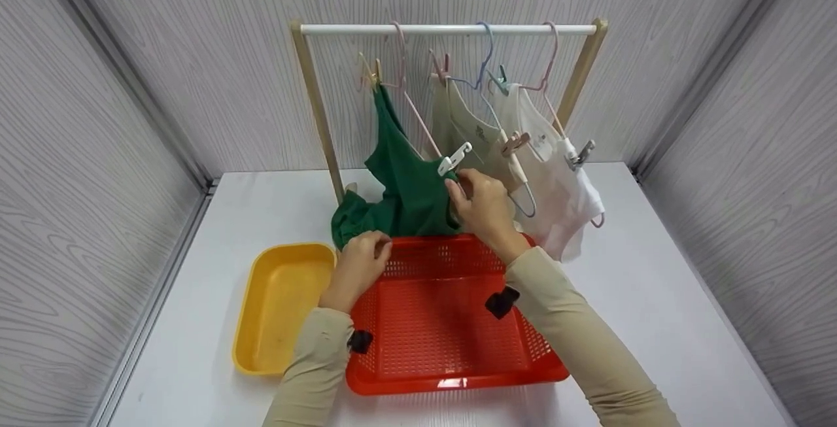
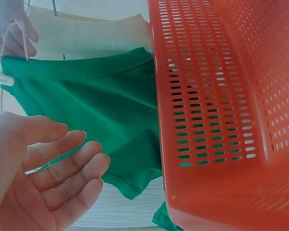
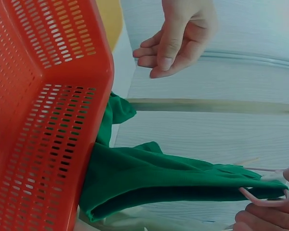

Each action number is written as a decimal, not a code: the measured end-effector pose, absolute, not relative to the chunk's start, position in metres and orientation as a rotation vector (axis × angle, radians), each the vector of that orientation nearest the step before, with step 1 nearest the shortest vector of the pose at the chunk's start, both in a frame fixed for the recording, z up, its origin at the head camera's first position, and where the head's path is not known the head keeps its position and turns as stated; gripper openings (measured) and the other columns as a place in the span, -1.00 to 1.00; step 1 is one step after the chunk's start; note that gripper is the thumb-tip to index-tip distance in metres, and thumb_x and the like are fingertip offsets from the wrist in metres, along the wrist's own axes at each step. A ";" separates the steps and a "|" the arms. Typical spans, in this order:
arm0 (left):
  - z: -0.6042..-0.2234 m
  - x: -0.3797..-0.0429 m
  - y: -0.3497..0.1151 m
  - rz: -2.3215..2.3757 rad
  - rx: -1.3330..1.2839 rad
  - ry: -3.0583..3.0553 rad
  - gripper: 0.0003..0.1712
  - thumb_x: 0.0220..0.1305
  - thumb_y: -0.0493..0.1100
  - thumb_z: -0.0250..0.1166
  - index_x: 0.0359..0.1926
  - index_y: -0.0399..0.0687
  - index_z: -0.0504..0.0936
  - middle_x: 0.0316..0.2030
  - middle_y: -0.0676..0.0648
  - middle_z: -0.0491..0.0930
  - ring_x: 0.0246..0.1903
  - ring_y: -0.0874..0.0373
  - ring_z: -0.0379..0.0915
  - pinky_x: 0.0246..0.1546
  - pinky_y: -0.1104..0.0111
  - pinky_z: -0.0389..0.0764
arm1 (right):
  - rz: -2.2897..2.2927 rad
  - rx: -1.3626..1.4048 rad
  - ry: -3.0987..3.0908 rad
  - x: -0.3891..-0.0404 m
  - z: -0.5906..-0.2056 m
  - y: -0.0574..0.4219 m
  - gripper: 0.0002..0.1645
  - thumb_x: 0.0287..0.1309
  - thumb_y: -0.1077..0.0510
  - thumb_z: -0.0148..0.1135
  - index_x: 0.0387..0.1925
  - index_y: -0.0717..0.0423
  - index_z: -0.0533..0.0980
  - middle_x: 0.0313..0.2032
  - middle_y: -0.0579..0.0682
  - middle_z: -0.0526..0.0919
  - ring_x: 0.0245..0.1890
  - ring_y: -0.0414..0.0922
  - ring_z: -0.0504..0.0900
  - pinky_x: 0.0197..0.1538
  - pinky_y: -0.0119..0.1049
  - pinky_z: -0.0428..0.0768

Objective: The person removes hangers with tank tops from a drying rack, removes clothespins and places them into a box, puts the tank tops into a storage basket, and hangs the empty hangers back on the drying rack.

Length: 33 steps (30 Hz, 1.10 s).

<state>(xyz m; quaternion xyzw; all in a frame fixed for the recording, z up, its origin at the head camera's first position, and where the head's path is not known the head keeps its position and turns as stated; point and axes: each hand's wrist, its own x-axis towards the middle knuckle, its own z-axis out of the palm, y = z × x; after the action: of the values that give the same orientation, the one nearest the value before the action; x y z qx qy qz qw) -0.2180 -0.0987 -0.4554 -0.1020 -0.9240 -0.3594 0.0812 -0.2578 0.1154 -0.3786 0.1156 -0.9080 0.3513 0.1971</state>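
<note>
A green tank top (image 1: 415, 191) hangs from a pink hanger (image 1: 420, 123), its lower part bunched behind the red basket. A white clothespin (image 1: 456, 159) sits on its near shoulder, a yellow one (image 1: 375, 75) on the far shoulder. My right hand (image 1: 487, 208) pinches that near shoulder by the hanger's end, thumb and fingers on either side, just below the white clothespin. Over the basket's back left corner is my left hand (image 1: 359, 263), fingers loosely curled and holding nothing; in the left wrist view its palm (image 2: 53, 187) faces the green cloth.
A red plastic basket (image 1: 458, 384) stands under both forearms, beside a yellow tray (image 1: 281, 309) on its left. The rack's white rail (image 1: 444, 29) also carries a beige top (image 1: 458, 119) on a blue hanger and a white top (image 1: 549, 185) on a pink one, both with clothespins.
</note>
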 end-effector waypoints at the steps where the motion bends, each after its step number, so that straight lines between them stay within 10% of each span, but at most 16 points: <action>1: -0.455 -0.218 -0.099 -1.077 -0.302 -2.762 -0.79 0.35 -0.19 0.18 -0.13 -0.22 0.65 -0.19 -0.19 0.69 -0.22 0.01 0.57 -0.02 0.19 0.69 | 0.994 0.322 -2.552 -0.258 -0.377 0.114 -0.64 0.31 0.04 0.15 -0.07 0.25 0.58 -0.21 0.18 0.74 -0.27 0.02 0.67 -0.08 -0.12 0.72; 33: -0.457 -0.215 -0.109 -1.131 -0.261 -2.778 -0.76 0.37 -0.18 0.17 -0.09 -0.24 0.65 -0.15 -0.19 0.69 -0.20 0.01 0.55 -0.02 0.20 0.69 | 0.914 0.264 -2.355 -0.267 -0.388 0.111 -0.76 0.38 0.27 -0.05 -0.17 0.38 0.50 -0.31 0.34 0.68 -0.29 0.22 0.69 -0.17 0.05 0.66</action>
<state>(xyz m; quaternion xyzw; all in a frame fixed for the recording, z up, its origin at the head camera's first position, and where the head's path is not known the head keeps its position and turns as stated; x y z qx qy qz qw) -0.2151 -0.1092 -0.4567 -0.0864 -0.9207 -0.3748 0.0656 -0.2675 0.1110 -0.3877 0.0992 -0.8856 0.3436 0.2963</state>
